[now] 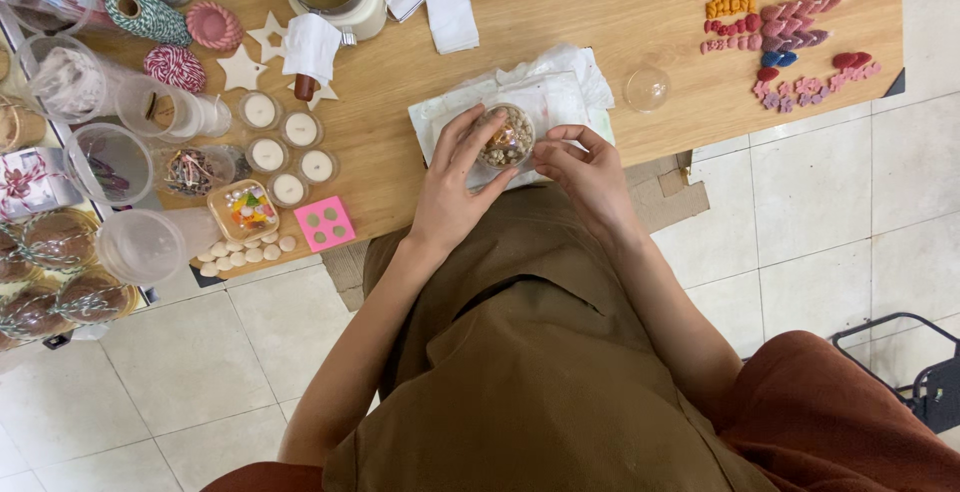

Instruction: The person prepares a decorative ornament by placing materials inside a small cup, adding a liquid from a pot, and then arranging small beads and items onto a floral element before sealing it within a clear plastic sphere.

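On the wooden table [600,12] above a tiled floor, the left hand [455,192] wraps the small glass jar [506,138] of shells on the white cloth [560,87], right hand [590,177] pinching its rim; jar looks nearly filled, 5 white candles [285,147] waiting beside.

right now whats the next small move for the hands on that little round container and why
Probably steady the small clear container with the left hand while the right hand's fingers adjust the pieces at its rim: both hands already cup it over the white paper, and it looks nearly full.
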